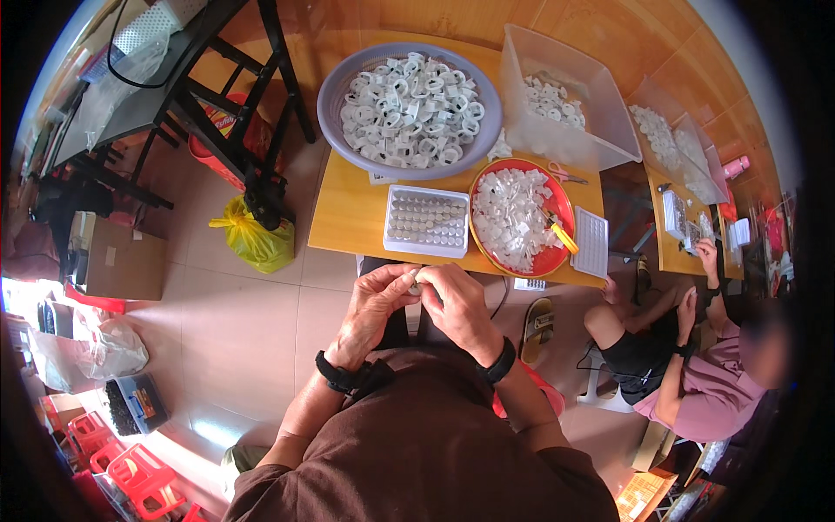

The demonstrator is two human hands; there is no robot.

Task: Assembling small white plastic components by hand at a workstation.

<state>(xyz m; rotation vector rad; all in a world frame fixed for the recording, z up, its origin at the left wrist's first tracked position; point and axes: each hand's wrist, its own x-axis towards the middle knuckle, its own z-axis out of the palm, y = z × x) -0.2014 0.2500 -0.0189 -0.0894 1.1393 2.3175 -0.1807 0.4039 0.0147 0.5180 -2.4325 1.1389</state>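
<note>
Left hand (372, 306) and right hand (463, 311) meet just short of the desk (346, 204) — both sets of fingers pinched on a tiny piece (415, 289) right between them, neither hand nearer, its long axis too small to tell — the tray (426, 251) lying just beyond.

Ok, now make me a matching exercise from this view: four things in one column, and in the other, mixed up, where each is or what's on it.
1. Small piece
2. Yellow bag
3. Purple basin
4. Red plate

A. On the floor, left of the table
B. Has a yellow-handled tool lying on it
C. At the fingertips of the left hand and right hand
D. Just beyond the white tray

Pairs: 1-C, 2-A, 3-D, 4-B
</note>
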